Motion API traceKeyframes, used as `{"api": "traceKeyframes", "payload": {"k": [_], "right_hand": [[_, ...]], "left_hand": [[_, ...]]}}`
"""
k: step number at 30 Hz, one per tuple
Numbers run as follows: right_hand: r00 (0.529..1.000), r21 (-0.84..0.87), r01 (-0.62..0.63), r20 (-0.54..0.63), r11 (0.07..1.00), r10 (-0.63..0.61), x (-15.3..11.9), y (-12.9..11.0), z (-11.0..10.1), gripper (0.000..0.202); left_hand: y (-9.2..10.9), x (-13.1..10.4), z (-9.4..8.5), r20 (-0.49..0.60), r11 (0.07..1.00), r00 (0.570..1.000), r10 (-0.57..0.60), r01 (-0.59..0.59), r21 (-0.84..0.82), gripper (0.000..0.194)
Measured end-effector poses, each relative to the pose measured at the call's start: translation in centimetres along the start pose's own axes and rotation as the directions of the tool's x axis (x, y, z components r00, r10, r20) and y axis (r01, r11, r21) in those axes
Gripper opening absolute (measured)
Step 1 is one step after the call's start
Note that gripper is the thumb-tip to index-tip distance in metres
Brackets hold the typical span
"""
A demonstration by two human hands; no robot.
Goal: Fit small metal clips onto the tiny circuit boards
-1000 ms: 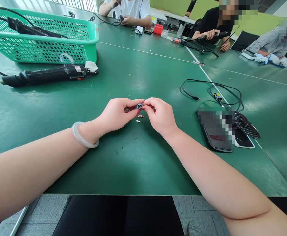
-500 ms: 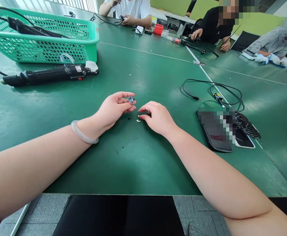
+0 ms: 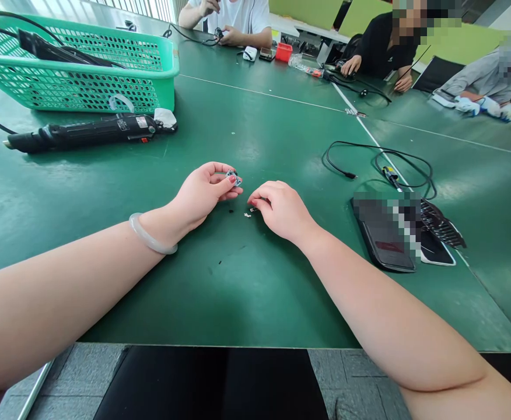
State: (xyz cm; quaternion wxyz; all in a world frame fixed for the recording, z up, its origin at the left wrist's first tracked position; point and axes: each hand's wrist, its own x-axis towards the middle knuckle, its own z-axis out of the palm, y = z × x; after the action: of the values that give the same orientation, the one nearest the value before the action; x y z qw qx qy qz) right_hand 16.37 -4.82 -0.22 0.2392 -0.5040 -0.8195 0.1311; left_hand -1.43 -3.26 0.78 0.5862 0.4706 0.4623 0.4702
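Note:
My left hand pinches a small grey and black part with open gaps in it, tilted between thumb and fingers just above the table. A pale bangle is around that wrist. Beside it, my right hand rests low over the tabletop with thumb and index finger pressed together. Its fingertips are at small shiny metal pieces; whether one is between them I cannot make out. A light metal piece lies just left of that thumb. One tiny dark piece lies on the green surface between the hands.
A green plastic basket with a black tool and cables stands at the left. A black electric screwdriver lies before it. To the right are a coiled cable, a dark phone and a black hair claw. Several people sit opposite.
My left fingers have tilted the small grey part and the thumb now covers more of it. My right thumb and index finger have closed together near the metal pieces.

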Motion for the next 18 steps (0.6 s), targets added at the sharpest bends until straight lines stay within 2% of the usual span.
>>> {"api": "traceKeyframes", "payload": {"k": [4, 9, 13, 18], "right_hand": [[0.996, -0.011, 0.063, 0.066, 0.998, -0.062, -0.23, -0.44, 0.05, 0.003], [0.992, -0.059, 0.073, 0.108, 0.996, -0.066, -0.19, -0.59, 0.07, 0.014], [0.999, 0.06, 0.035, -0.014, 0.998, -0.034, -0.22, -0.9, -0.26, 0.013], [0.966, 0.306, -0.065, -0.218, 0.95, 0.137, -0.36, -0.92, -0.33, 0.011]], "left_hand": [[0.03, -0.05, -0.01, 0.0, 1.0, 1.0, 0.016, -0.016, 0.004, 0.016], [-0.08, -0.07, -0.18, 0.046, 1.0, 0.999, 0.025, -0.026, 0.015, 0.019], [-0.14, -0.07, -0.24, 0.078, 0.999, 0.997, 0.027, -0.029, 0.016, 0.02], [0.06, -0.36, 0.05, 0.115, 0.996, 0.993, 0.022, -0.031, 0.079, 0.024]]}}
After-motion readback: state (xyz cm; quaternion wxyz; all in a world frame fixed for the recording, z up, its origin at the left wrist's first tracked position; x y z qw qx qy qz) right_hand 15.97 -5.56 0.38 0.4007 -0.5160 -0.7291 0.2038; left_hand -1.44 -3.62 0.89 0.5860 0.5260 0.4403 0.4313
